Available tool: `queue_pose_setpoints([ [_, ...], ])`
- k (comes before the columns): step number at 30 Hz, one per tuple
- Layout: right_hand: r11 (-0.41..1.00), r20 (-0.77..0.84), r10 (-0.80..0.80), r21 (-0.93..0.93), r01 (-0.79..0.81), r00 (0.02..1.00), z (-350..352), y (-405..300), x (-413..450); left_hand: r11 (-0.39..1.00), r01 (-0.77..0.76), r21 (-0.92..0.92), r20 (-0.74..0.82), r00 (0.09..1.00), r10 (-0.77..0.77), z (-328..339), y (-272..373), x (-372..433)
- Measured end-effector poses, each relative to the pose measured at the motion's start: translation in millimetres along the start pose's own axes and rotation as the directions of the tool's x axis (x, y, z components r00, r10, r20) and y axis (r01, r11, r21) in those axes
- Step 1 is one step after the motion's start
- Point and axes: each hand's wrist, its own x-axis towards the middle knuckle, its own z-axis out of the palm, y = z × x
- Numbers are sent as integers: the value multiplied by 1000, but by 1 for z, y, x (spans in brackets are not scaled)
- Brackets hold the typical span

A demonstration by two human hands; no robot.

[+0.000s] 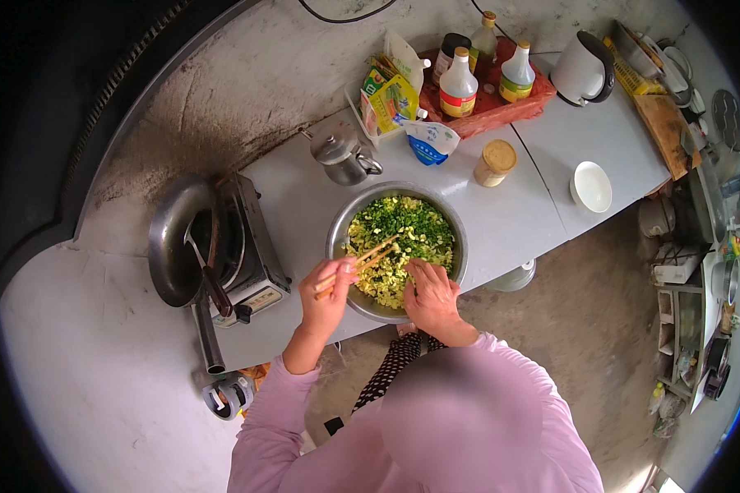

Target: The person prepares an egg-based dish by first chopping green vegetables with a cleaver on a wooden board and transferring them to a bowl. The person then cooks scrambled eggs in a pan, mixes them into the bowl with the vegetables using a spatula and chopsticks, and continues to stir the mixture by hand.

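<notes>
In front of me, near the table's edge, stands a large stainless steel bowl [337,231]. It holds chopped green leaves [388,214] mostly at the far side and crumbled yellow pieces, which look like egg [379,289], mostly nearer me. My left hand [330,286] grips a pair of wooden chopsticks [373,254] at the bowl's left side, their tips over the mix. My right hand [433,299] is over the bowl's near right part, fingers bent down towards the food. Whether anything is between those fingers is hidden.
Left is a portable gas stove [262,296] with a wok [169,246] and ladle. Behind the bowl stand a steel pot [339,154], a blue-white pouch [431,143], a jar [496,163] and a red bottle tray [487,120]. A white bowl [591,187] and electric kettle [579,71] are right.
</notes>
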Motion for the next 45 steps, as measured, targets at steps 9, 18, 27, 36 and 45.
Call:
queue_pose_setpoints([
  [9,833,355,346,310,-458,869,19,6,25,965,-157,210,40,988,151,-14,-16,-2],
  [18,908,32,304,292,-300,952,17,10,15,982,-70,177,-169,980,100,-17,-63,34],
  [27,880,164,353,276,-386,921,6,9,17,993,111,-40,72,992,-108,-2,-39,26],
  [36,836,-92,542,165,-524,835,7,34,-43,976,-208,67,331,927,175,-8,-30,-17],
  [45,73,628,583,591,-803,515,62,93,-58,984,138,117,69,987,-147,-29,-41,9],
])
